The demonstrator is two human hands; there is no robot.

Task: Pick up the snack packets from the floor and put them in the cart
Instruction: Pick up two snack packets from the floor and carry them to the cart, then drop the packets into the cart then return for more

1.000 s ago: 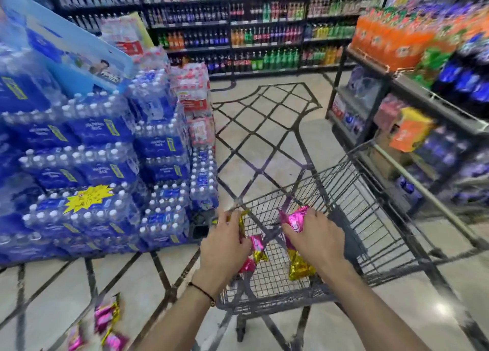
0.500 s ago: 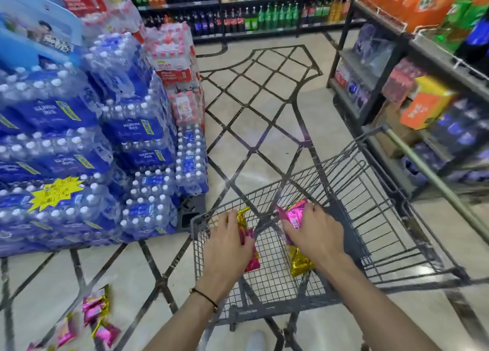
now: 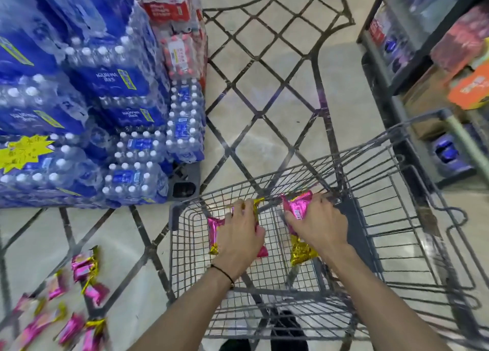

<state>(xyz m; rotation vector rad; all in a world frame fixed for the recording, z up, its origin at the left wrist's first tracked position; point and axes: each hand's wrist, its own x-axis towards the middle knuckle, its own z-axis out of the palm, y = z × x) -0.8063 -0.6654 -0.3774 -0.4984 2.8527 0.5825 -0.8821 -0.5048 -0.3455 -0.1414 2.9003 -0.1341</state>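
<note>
Both my hands reach down inside the grey wire cart (image 3: 391,210). My left hand (image 3: 239,234) grips pink and gold snack packets (image 3: 213,234) low in the basket. My right hand (image 3: 317,223) holds another pink packet with a gold end (image 3: 297,206), its other gold end poking out below my wrist. Several more pink and gold packets (image 3: 82,268) lie scattered on the floor at the lower left, blurred.
Stacked shrink-wrapped water bottle packs (image 3: 113,104) stand on a pallet at the left, close to the cart's front corner. A shelf rack with boxes and bottles (image 3: 436,59) lines the right. Tiled floor with dark diamond lines (image 3: 264,72) stretches ahead. My shoes (image 3: 285,327) show under the cart.
The view has tilted downward and my hands have sunk lower into the basket with the packets. More of the packets on the floor have come into view.
</note>
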